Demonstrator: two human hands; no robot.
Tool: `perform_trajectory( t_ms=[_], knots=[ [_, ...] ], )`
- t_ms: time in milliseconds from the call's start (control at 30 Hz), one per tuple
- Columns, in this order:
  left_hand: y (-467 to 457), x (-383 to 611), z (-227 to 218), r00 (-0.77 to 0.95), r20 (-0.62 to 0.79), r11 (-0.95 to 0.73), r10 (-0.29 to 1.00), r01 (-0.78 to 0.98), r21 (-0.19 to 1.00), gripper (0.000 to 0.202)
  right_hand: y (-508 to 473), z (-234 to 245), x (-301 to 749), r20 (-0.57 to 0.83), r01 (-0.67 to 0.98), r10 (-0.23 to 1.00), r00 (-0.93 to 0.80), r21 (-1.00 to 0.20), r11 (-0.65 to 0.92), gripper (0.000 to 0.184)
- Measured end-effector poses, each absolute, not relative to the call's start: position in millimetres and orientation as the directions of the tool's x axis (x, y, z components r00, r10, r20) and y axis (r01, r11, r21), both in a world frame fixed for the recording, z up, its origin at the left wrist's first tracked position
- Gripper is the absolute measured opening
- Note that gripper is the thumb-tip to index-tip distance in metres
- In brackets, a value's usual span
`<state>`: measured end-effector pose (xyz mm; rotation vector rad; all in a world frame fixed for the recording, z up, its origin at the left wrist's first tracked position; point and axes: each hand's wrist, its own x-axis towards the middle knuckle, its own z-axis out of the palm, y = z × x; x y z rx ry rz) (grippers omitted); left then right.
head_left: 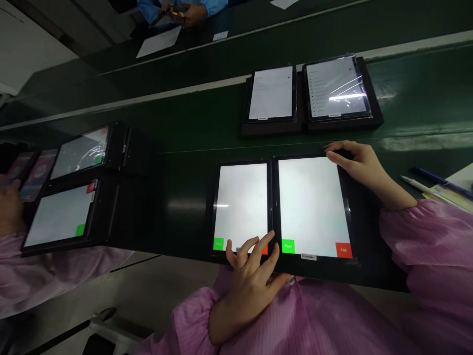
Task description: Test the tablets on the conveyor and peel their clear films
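Two tablets lie side by side on the dark green table, both with bright white screens. The left tablet (242,202) has a green Pass box in its lower left corner, and its red box is partly covered by my fingers. On the right tablet (312,202), the Pass and Fail boxes both show, above a small barcode label. My left hand (251,281) hovers over or touches the left tablet's lower edge, fingers spread, holding nothing. At the right tablet's upper right corner, my right hand (354,160) pinches the edge between thumb and fingers.
Two more lit tablets, one (271,93) beside another (338,88), rest on black boxes farther back. Pens (424,187) and papers lie at right. At left, a co-worker's hand (11,207) is near other tablets (61,214). Another person's hands (194,15) are across the table.
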<state>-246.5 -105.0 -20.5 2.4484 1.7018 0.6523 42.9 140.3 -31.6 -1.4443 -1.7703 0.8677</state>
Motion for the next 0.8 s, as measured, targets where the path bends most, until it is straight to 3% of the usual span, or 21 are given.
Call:
perform_trajectory(
  t_ms=[167,267,400,533,633,700,800],
  knots=[
    [-99,-242,-25,0.281,0.532,-0.438,0.799,0.878,0.194,0.025,133,-34,40,0.141,0.501,0.986,-0.09,-0.849,0.167,0.027],
    [-101,-238,-29,0.262,0.553,-0.421,0.791,0.889,0.18,0.014,121,-35,36,0.191,0.519,0.981,-0.033,-0.835,0.18,0.024],
    [-109,-235,-33,0.169,0.569,-0.371,0.805,0.891,0.26,0.012,106,-36,34,0.261,0.563,0.965,0.002,-0.798,0.215,0.021],
    [-107,-238,-27,0.193,0.572,-0.383,0.797,0.894,0.232,0.01,100,-30,35,0.387,0.613,0.921,-0.031,-0.721,0.324,0.021],
    [-101,-246,-12,0.237,0.54,-0.427,0.808,0.866,0.259,0.026,78,-10,33,0.429,0.6,0.887,-0.169,-0.669,0.438,0.014],
    [-97,-252,-1,0.323,0.491,-0.48,0.809,0.845,0.235,0.033,49,9,27,0.415,0.506,0.832,-0.368,-0.661,0.554,0.01],
    [-93,-252,9,0.409,0.519,-0.576,0.751,0.79,0.211,0.017,-5,33,18,0.417,0.281,0.639,-0.646,-0.648,0.708,0.026]
  ],
)
